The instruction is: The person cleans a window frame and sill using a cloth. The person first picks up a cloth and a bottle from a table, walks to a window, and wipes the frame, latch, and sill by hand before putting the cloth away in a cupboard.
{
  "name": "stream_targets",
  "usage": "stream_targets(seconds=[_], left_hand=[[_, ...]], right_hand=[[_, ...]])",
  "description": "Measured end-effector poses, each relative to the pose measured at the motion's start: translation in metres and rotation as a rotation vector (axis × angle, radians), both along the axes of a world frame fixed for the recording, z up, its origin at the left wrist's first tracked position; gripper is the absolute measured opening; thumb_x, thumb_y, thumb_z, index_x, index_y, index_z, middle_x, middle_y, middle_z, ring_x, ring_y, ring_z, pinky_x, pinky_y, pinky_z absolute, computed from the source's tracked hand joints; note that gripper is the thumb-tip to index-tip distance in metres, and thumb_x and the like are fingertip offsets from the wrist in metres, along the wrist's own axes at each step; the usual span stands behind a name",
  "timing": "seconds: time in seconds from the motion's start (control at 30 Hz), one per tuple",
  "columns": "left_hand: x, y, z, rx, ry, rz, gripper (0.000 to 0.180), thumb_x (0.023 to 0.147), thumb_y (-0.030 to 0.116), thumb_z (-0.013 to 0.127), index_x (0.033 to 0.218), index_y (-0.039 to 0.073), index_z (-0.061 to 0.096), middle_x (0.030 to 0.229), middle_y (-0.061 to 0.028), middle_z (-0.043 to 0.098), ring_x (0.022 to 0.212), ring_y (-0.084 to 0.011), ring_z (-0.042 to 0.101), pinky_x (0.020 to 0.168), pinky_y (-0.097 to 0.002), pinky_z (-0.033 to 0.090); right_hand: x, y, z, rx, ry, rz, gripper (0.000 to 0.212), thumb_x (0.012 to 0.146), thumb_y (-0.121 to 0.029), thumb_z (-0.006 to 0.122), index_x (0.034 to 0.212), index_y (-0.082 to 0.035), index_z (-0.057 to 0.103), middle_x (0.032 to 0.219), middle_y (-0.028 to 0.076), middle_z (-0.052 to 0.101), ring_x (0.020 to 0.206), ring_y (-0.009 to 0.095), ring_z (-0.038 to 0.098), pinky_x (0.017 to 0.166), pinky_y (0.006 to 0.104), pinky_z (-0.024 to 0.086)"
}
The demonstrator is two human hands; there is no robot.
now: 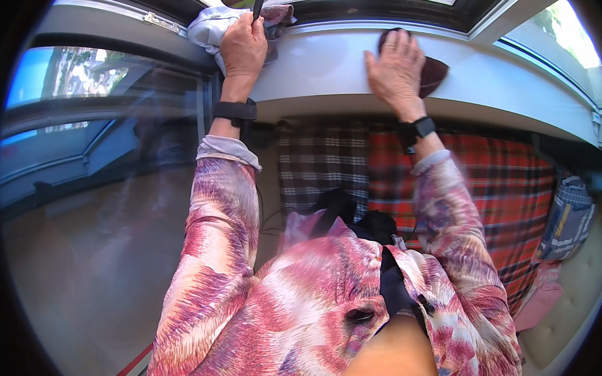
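My left hand (243,49) is closed in a fist at the window frame, around a slim black handle (259,4) that sticks up past the thumb. Behind and beside that fist is a bunched white and pinkish cloth (208,32); whether the fingers also touch it is hidden. Farther right, my right hand (398,69) lies flat with the thumb apart, on a dark brown cloth (434,76). This cloth rests on the white windowsill (316,63), partly covered by my palm and fingers.
A glass window pane (107,216) with reflections stands at the left. Dark window frames (354,11) run along the far side. Below the sill are a red plaid cover (462,181), a dark plaid one (323,160) and a folded blue checked cloth (569,213) at the right.
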State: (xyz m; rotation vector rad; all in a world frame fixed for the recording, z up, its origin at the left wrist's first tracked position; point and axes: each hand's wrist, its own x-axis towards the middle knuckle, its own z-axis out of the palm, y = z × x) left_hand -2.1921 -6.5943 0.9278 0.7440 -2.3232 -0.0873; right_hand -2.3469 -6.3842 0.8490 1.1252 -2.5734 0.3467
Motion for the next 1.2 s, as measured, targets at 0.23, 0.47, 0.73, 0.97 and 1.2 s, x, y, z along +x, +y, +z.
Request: stream_targets(seconds=[0.23,0.47,0.73,0.97,1.2], left_hand=[[-0.004,-0.002,0.007,0.027,0.027,0.002,0.016,0.087,0.019,0.056,0.084,0.004,0.06,0.074,-0.0185,0.062,0.072,-0.038,0.06,0.063,-0.0454,0.047],[-0.008,-0.013,0.009,0.074,0.024,0.003,0.015,0.086,0.021,0.057,0.085,0.006,0.061,0.073,-0.0174,0.063,0.071,-0.0371,0.061,0.063,-0.0448,0.047],[-0.011,-0.021,0.008,0.089,0.051,-0.012,0.013,0.085,0.02,0.058,0.083,0.007,0.06,0.07,-0.0171,0.061,0.068,-0.0388,0.059,0.059,-0.0459,0.045],[-0.017,-0.009,0.003,0.023,-0.105,-0.049,0.011,0.084,0.017,0.058,0.087,0.007,0.062,0.078,-0.0166,0.063,0.075,-0.0368,0.06,0.066,-0.0444,0.046],[-0.012,-0.001,-0.004,-0.135,-0.157,-0.143,0.016,0.086,0.016,0.056,0.095,0.006,0.064,0.091,-0.015,0.064,0.085,-0.0343,0.059,0.076,-0.0407,0.046]], right_hand=[[0.076,-0.065,0.007,-0.147,-0.079,0.36,0.059,0.081,-0.031,0.049,0.126,0.008,0.043,0.131,0.022,0.042,0.124,0.038,0.035,0.102,0.0468,0.025],[0.128,-0.097,0.012,-0.227,-0.127,0.558,0.047,0.076,-0.02,0.053,0.116,0.004,0.051,0.119,0.019,0.046,0.112,0.033,0.041,0.096,0.041,0.032],[0.146,-0.109,0.008,-0.18,-0.24,0.887,0.041,0.071,-0.02,0.057,0.109,-0.007,0.059,0.116,0.009,0.052,0.11,0.027,0.044,0.095,0.0388,0.033],[0.165,-0.139,-0.012,-0.492,-0.102,0.87,0.034,0.073,-0.026,0.055,0.104,-0.016,0.063,0.118,0.004,0.056,0.122,0.026,0.041,0.109,0.0439,0.02],[0.137,-0.083,0.002,-0.398,-0.229,0.95,0.028,0.07,-0.023,0.06,0.097,-0.017,0.065,0.106,-0.002,0.058,0.104,0.02,0.047,0.091,0.0345,0.036]])
